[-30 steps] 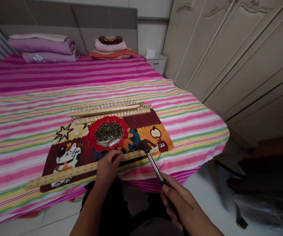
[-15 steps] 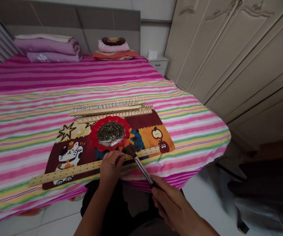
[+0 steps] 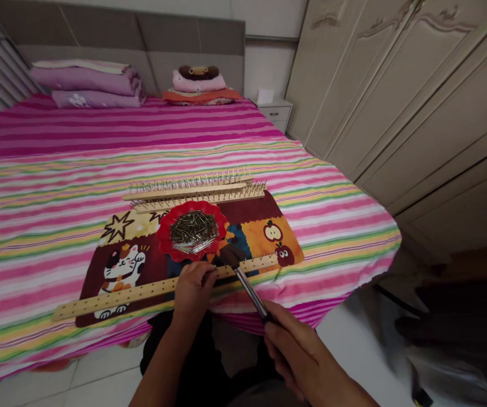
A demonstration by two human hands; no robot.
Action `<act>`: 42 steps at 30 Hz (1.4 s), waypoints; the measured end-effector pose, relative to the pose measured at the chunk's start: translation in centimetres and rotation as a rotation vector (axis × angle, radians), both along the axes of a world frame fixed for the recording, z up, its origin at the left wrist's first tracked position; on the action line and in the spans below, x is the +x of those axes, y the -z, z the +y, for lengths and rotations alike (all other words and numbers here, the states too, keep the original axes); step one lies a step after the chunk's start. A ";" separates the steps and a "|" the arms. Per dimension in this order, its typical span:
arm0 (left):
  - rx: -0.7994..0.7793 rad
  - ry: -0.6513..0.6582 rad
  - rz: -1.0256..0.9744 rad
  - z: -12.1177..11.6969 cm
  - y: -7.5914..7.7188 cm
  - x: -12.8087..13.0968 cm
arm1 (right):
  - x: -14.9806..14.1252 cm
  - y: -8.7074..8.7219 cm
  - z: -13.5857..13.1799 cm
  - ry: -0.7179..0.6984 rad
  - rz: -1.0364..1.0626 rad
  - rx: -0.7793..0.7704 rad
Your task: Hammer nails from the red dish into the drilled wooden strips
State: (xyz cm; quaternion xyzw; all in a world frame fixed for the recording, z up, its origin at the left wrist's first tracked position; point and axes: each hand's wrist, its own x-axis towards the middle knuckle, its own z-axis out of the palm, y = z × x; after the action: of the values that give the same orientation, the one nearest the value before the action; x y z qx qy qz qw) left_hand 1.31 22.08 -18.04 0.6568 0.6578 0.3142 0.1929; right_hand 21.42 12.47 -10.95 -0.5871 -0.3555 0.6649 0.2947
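Note:
My left hand (image 3: 193, 288) is at the perforated wooden strip (image 3: 142, 292), thumb and forefinger pinched on a nail that is mostly hidden by the fingers. In my right hand (image 3: 292, 347) is a hammer (image 3: 249, 291), gripped by the dark end of its metal handle. Its dark, blurred head is just right of my left fingertips, over the strip. Rows of holes run along the strip's left part, and small nails stand in its right end. Just beyond my left hand, a red scalloped bowl (image 3: 162, 240) holds a heap of loose nails (image 3: 195, 229).
Behind the bowl lie wooden strips (image 3: 184, 195) with many nails sticking up. A patterned mat (image 3: 288, 226) lies beneath, on a bed with a striped sheet (image 3: 345, 209). Folded bedding (image 3: 86, 85) is at the headboard; a wardrobe (image 3: 366, 96) stands on the right.
The whole view has shifted slightly, so everything appears a little further right. Both hands keep their grips, and the hammer head remains beside my left fingertips.

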 end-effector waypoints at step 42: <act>-0.307 -0.228 0.135 0.4 -8.0 -6.9 | 2.2 0.9 -1.0 0.115 0.017 -0.018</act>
State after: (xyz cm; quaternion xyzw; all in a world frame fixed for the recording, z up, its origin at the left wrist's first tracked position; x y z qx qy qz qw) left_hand -5.59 22.50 -10.03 0.5604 0.7795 0.1853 0.2096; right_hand 23.60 11.51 -11.83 -0.6034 -0.3126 0.6551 0.3300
